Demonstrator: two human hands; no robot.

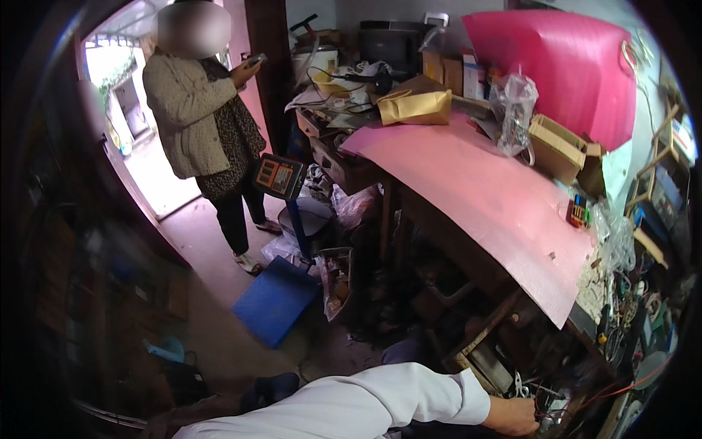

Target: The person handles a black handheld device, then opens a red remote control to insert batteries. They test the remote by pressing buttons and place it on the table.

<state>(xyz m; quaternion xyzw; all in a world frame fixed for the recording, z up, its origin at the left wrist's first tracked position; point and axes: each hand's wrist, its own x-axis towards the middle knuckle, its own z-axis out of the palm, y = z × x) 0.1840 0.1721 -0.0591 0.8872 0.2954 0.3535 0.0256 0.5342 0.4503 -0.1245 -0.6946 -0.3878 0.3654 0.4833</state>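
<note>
A white-sleeved arm enters from the lower left and stretches across to the lower right; it appears to be my left arm. At its end, my left hand (511, 417) is closed, with the fingers curled downward. Whether it holds anything is too small and dark to make out. Thin dark wires (547, 415) lie right beside its fingertips, among jumbled small parts at an open drawer (488, 366) under the workbench. A metal tool with pale handles (520, 384) sits just above the hand. My right hand is outside the view.
A pink sheet (482, 197) covers the workbench, with a multimeter-like device (578, 212) and cardboard box (557, 148) on it. Cables and tools (647, 314) crowd the right edge. A blue platform scale (276, 300) stands on the floor; near it a person (208, 124) holds a phone.
</note>
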